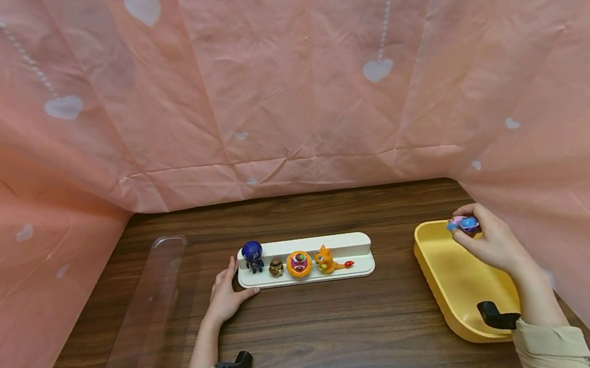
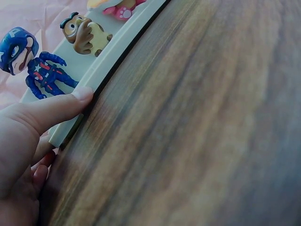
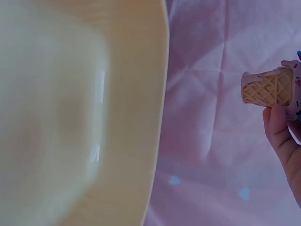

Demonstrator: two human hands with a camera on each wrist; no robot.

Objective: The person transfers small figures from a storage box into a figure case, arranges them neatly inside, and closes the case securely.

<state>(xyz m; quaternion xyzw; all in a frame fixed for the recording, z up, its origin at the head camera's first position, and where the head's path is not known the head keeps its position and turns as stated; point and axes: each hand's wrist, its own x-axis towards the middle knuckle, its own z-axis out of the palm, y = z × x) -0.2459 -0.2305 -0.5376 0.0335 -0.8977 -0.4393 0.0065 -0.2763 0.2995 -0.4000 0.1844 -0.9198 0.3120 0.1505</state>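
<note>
My left hand [image 1: 226,295] grips the left end of a white stepped display stand [image 1: 302,244], its thumb on the front edge. On the stand, from left to right, are a blue-helmeted figurine [image 1: 253,255], a small brown owl figurine [image 2: 82,35], a round orange-rimmed toy [image 1: 299,265] with a purple middle, and an orange dragon-like figurine [image 1: 325,260] with a red-tipped tail. Over the far end of a yellow bin [image 1: 467,286], my right hand [image 1: 490,241] pinches an ice-cream-cone figurine [image 3: 268,87]. Its waffle-patterned cone shows in the right wrist view; the fingers partly hide its pink and blue top.
A long clear plastic cover [image 1: 146,316] lies on the left of the dark wooden table [image 1: 333,331]. The yellow bin stands at the right edge. Pink cloth [image 1: 284,88] with white hearts encloses the back and both sides.
</note>
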